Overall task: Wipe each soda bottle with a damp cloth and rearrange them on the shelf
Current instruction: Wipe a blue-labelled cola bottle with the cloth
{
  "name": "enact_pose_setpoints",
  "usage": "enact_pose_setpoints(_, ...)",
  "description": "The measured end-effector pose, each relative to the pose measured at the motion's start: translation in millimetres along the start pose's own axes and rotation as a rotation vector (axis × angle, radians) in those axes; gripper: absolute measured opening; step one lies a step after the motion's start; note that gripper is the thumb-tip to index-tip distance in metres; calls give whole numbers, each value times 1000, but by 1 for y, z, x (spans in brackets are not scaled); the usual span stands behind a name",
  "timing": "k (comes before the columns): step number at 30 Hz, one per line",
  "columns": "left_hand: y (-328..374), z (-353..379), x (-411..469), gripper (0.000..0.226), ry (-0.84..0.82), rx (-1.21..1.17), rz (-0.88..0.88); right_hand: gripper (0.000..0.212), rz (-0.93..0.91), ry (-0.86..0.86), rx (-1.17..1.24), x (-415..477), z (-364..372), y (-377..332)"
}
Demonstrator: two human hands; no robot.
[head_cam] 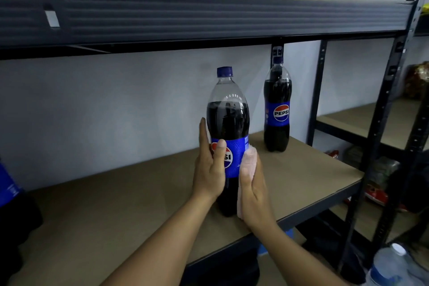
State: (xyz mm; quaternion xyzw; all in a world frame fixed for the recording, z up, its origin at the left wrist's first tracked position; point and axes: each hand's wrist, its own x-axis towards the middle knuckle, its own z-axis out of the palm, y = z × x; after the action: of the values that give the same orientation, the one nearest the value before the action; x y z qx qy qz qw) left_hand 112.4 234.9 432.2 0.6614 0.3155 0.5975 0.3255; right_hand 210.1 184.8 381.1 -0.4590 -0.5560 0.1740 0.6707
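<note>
A pale grey-white wall (116, 104) runs behind a dark metal rack (392, 90) with perforated uprights. Its brown shelf board (116, 204) spreads from 9 to 4 o'clock, and a dark ribbed steel beam (209, 18) crosses at 12 o'clock. At 3 o'clock a 2nd bay (343, 123) carries brown boards. The light is dim and even.

Both forearms (162, 234) are bare from the lower edge of view up to the wrists. The left hand (210, 169) and right hand (254, 195) are bare too, with short, plain fingernails; the left thumbnail shows clearly.
</note>
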Motion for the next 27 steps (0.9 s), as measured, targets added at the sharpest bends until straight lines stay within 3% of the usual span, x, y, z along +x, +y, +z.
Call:
enact_pose_setpoints(2, 1, -7, 4, 73, -55, -29, -7, 40, 4, 6, 27, 6, -4, -13)
enact_pose_setpoints(7, 4, -3, 7, 89, -137, -108, 31, 22, -58, 33, -16, 70, -5, -82)
enact_pose_setpoints(11, 3, 3, 0, 98, -78, -144, 32, 62, -222, 45, -141, 123, -6, -114)
enact_pose_setpoints(13, 2, 5, 0, 101, -83, -167, 14, 65, -234, 30, -138, 121, -8, -102)
enact_pose_setpoints(17, 1, 8, 0, 96, -102, -111, 29, 62, -67, 12, -61, 59, -6, -50)
enact_pose_setpoints(21, 0, 11, 3, 94, -79, -79, 25, 78, 45, -22, -13, -6, -11, 4)
enact_pose_setpoints(27, 9, 25, 6, 93, -234, 19, 66, 94, 226, 78, 127, -2, -20, -18)
